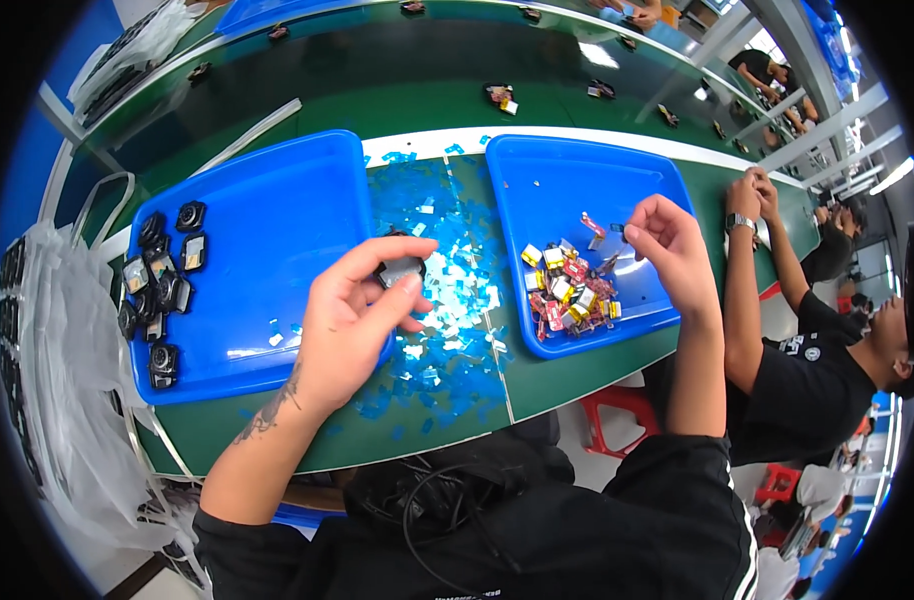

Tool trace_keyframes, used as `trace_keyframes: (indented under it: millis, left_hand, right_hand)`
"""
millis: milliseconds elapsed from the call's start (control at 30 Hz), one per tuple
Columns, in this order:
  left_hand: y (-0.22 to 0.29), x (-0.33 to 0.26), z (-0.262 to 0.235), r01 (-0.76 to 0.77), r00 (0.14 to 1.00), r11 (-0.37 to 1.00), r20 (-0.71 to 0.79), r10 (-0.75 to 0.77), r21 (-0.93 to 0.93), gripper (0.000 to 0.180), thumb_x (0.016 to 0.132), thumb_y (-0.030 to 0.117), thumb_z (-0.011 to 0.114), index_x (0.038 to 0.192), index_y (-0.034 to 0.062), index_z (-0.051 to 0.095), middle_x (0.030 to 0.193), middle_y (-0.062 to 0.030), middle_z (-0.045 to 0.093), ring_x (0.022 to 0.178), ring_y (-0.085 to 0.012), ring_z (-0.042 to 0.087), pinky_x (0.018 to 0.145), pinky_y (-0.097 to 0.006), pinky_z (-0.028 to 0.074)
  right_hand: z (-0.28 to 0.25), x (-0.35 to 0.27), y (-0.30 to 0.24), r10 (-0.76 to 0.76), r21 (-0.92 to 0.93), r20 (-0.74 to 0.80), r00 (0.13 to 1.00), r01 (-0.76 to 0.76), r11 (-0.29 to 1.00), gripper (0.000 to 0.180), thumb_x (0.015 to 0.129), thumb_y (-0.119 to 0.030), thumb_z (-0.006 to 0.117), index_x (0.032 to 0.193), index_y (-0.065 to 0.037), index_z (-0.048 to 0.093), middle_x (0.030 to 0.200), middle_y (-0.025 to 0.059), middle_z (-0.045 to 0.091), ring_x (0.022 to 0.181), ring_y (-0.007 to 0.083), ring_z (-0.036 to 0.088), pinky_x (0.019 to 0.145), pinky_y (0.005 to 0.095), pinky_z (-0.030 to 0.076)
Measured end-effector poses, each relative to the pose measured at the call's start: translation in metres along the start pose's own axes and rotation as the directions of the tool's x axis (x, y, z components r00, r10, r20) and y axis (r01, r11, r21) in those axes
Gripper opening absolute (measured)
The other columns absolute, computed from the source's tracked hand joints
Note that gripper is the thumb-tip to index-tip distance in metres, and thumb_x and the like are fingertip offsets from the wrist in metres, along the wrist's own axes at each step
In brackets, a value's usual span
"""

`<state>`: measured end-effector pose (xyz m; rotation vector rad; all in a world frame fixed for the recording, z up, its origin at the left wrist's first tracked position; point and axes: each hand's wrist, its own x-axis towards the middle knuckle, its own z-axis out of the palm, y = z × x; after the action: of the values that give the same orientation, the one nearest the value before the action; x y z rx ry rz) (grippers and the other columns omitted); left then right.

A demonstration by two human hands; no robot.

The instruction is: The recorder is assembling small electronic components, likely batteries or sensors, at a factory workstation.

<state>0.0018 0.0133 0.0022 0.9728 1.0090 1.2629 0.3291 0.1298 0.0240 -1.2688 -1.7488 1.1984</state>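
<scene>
Left hand (349,315) cradles grey-black rounded casing (401,269) in curled fingers, right hand (674,250) fingertip-pinches tiny dark flat piece (616,228), likely for control.

Work is going on in a factory assembly hall. A long green belt (397,78) is stretching behind the green workbench (527,390), and small electronic parts (500,96) are lying spaced out along it. Blue trays (277,250) are holding batches of like pieces: black camera-like units (164,364) in one, small battery-like modules (577,296) in the other. A co-worker (807,395) in a dark shirt is holding both hands together at the same bench, other people (760,70) are working farther off, red plastic stools (599,402) are standing around, and strip lights (892,177) are shining
</scene>
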Motion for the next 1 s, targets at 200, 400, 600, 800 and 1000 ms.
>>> trace_keyframes:
  millis: [200,400,600,800,1000]
  left_hand:
    - [-0.003,-0.001,0.004,-0.125,0.992,0.975,0.043,0.119,0.181,0.028,0.089,0.004,0.064,0.117,0.0033,0.064,0.112,-0.0065,0.052,0.093,-0.0093,0.058,0.072,-0.022,0.052]
    - [-0.006,-0.001,0.002,-0.133,0.991,0.975,0.025,0.130,0.180,0.027,0.088,0.004,0.065,0.115,0.0042,0.066,0.113,-0.0078,0.053,0.090,-0.0095,0.059,0.068,-0.021,0.053]
    - [-0.004,-0.005,0.005,-0.171,0.985,0.951,0.038,0.167,0.258,0.027,0.086,0.005,0.067,0.113,0.0050,0.068,0.113,-0.0086,0.053,0.090,-0.0112,0.059,0.072,-0.023,0.052]
    - [0.007,-0.003,0.006,-0.408,0.912,0.780,0.174,0.371,0.474,0.039,0.078,-0.001,0.071,0.116,0.0098,0.069,0.113,-0.0074,0.054,0.091,-0.0128,0.057,0.078,-0.027,0.050]
    - [0.004,0.001,0.011,-0.387,0.912,0.843,0.291,0.290,0.372,0.019,0.076,0.004,0.077,0.094,0.0049,0.072,0.096,-0.0058,0.060,0.089,-0.0160,0.058,0.076,-0.029,0.048]
  right_hand:
    - [0.016,0.007,-0.002,-0.154,-0.185,-0.157,0.976,0.124,0.975,0.015,0.088,-0.004,0.064,0.102,-0.001,0.059,0.081,-0.0023,0.060,0.073,0.0027,0.054,0.063,0.0182,0.042]
    - [0.012,0.010,0.005,0.021,-0.161,-0.008,1.000,-0.022,0.987,0.014,0.087,-0.005,0.066,0.100,-0.001,0.061,0.084,-0.0026,0.061,0.075,0.0024,0.055,0.066,0.0173,0.043]
    - [0.029,-0.013,-0.020,-0.054,0.132,-0.054,0.997,0.060,0.989,0.012,0.087,-0.002,0.065,0.097,-0.002,0.060,0.086,0.0000,0.062,0.074,0.0029,0.054,0.066,0.0163,0.042]
    - [0.077,-0.031,-0.057,-0.135,0.399,0.236,0.962,0.031,0.917,0.012,0.085,0.000,0.067,0.093,-0.001,0.058,0.086,0.0022,0.063,0.077,0.0044,0.059,0.067,0.0178,0.046]
    - [0.108,-0.033,-0.056,-0.114,0.442,0.378,0.919,-0.071,0.894,0.010,0.087,0.002,0.066,0.094,0.000,0.059,0.085,0.0014,0.063,0.075,0.0027,0.057,0.066,0.0165,0.044]
